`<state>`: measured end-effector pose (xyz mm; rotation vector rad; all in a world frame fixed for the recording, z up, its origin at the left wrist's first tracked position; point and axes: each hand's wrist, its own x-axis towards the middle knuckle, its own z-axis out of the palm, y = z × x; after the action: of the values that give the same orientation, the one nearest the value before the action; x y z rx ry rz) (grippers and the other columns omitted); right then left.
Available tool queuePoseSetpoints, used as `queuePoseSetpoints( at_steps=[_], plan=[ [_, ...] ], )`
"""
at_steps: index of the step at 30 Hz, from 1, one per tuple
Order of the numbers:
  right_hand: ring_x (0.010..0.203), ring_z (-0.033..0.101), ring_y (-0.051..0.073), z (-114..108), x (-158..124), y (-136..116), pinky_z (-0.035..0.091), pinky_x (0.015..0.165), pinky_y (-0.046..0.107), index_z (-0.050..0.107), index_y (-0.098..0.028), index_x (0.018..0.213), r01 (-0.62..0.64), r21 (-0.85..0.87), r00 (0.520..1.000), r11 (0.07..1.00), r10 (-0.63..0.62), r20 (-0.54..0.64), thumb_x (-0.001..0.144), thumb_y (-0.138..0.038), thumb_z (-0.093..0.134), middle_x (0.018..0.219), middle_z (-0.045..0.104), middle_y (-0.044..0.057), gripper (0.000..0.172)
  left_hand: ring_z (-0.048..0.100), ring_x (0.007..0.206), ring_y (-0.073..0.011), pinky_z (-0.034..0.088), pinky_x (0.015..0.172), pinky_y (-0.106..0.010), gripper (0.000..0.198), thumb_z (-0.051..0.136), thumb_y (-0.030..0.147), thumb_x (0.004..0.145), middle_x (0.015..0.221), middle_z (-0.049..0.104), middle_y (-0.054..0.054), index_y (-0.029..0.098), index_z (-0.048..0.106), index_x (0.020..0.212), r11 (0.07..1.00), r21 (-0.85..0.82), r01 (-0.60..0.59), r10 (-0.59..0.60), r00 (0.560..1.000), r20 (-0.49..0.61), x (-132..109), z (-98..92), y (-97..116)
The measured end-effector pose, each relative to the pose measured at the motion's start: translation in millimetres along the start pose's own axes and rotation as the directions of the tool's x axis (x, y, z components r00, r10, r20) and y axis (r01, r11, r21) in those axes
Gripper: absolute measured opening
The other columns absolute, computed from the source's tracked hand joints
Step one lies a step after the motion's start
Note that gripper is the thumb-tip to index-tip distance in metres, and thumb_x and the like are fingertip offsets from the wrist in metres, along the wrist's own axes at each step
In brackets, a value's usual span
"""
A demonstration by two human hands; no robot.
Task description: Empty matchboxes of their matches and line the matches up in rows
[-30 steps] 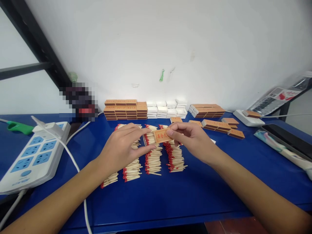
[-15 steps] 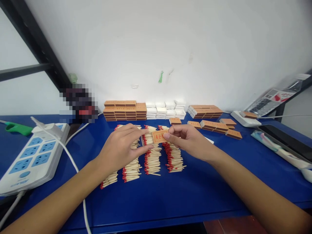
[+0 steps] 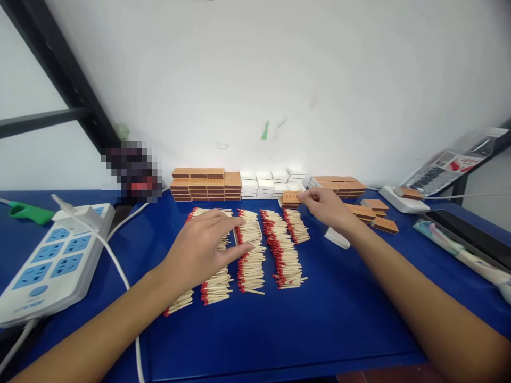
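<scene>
My left hand is over the left matchstick rows, thumb and fingers apart, beside a small white tray filled with red-tipped matches. Nothing is gripped in it. Farther back, my right hand pinches the right end of an orange matchbox sleeve, which lies over another small box in front of the white stack. Several rows of matches lie between and below the hands.
Stacked orange matchboxes and white trays line the wall. More boxes and a loose white tray sit right. A power strip with cables is left, a phone far right.
My right hand has moved back and to the right with the orange sleeve, away from my left hand. The match-filled tray now shows more fully. My left hand has stayed almost still.
</scene>
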<state>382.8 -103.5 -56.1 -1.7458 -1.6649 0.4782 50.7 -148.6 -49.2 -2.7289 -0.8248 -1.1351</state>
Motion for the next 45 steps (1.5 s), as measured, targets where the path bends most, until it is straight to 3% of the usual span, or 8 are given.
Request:
queuePoseSetpoints(
  at_steps=[8,14,18,20,25,31,39,45],
  plan=[
    [0.073,0.060,0.023,11.4,7.2,8.1,0.035,0.063,0.034,0.062,-0.022,0.079,-0.031,-0.406,0.994,0.913,-0.013,-0.105,0.097,-0.044,0.057,0.077,0.068,0.007,0.029,0.071,0.084,-0.0216,0.058,0.075,-0.036,0.035,0.078,0.046,0.093,0.086,0.077,-0.004,0.018,0.072,0.114,1.000,-0.024,0.020,-0.020,1.000,0.014,1.2,0.0,3.5],
    [0.071,0.060,0.022,2.8,-17.6,-17.5,0.044,0.064,0.035,0.070,-0.020,0.095,0.182,-0.315,0.965,0.932,-0.231,-0.126,0.096,-0.041,0.061,0.080,0.069,0.007,0.023,0.073,0.089,-0.0225,0.061,0.080,-0.037,0.039,0.076,0.051,0.093,0.094,0.079,-0.006,0.019,0.072,0.115,0.999,-0.019,0.051,-0.051,0.999,0.016,0.8,-0.4,5.1],
    [0.100,0.069,0.026,9.5,-70.4,-65.4,0.060,0.082,0.040,0.068,-0.025,0.126,0.637,-0.037,0.765,0.770,-0.625,0.155,0.094,-0.026,0.064,0.116,0.073,0.010,0.032,0.076,0.095,-0.0240,0.062,0.082,-0.038,0.048,0.079,0.052,0.091,0.107,0.081,-0.006,0.021,0.070,0.126,0.989,-0.059,0.135,-0.132,0.990,0.049,1.3,-1.1,10.3],
    [0.122,0.065,0.032,18.5,-92.4,-83.4,0.059,0.099,0.052,0.062,-0.027,0.141,0.768,-0.088,0.640,0.634,-0.756,0.139,0.093,-0.019,0.065,0.132,0.070,0.013,0.049,0.077,0.100,-0.0246,0.063,0.084,-0.039,0.053,0.080,0.050,0.090,0.113,0.081,-0.005,0.022,0.065,0.133,0.980,-0.102,0.173,-0.166,0.983,0.075,2.0,-1.1,13.4],
    [0.128,0.066,0.033,33.9,-106.4,-89.1,0.059,0.107,0.056,0.065,-0.025,0.141,0.826,-0.281,0.537,0.489,-0.835,0.125,0.099,-0.012,0.060,0.133,0.073,0.014,0.044,0.077,0.112,-0.0253,0.062,0.095,-0.040,0.058,0.079,0.045,0.092,0.125,0.079,-0.006,0.026,0.055,0.142,0.967,-0.153,0.203,-0.186,0.976,0.114,1.5,0.2,17.1],
    [0.124,0.069,0.031,28.1,-99.1,-79.3,0.062,0.102,0.052,0.072,-0.026,0.134,0.821,-0.216,0.562,0.529,-0.817,0.133,0.103,-0.016,0.056,0.128,0.077,0.011,0.035,0.080,0.101,-0.0236,0.063,0.091,-0.037,0.063,0.072,0.061,0.093,0.121,0.080,-0.006,0.025,0.055,0.142,0.970,-0.153,0.187,-0.173,0.980,0.102,3.6,-5.7,22.7],
    [0.093,0.071,0.030,-43.0,-59.7,-32.7,0.057,0.076,0.043,0.082,-0.031,0.105,0.547,-0.075,0.812,0.834,-0.506,0.293,0.098,-0.046,0.069,0.100,0.079,0.007,0.021,0.077,0.101,-0.0234,0.060,0.095,-0.041,0.057,0.064,0.058,0.100,0.103,0.082,-0.003,0.021,0.056,0.142,0.979,-0.087,0.185,-0.179,0.981,0.078,5.5,-10.9,15.8],
    [0.073,0.067,0.023,-54.3,-58.3,-9.9,0.048,0.061,0.035,0.082,-0.029,0.091,0.409,-0.058,0.789,0.910,-0.321,0.523,0.089,-0.049,0.078,0.089,0.077,0.005,0.021,0.077,0.098,-0.0232,0.059,0.087,-0.039,0.054,0.063,0.055,0.101,0.101,0.080,-0.003,0.020,0.056,0.141,0.986,-0.075,0.152,-0.146,0.986,0.075,3.6,-7.8,10.8]
  ],
)
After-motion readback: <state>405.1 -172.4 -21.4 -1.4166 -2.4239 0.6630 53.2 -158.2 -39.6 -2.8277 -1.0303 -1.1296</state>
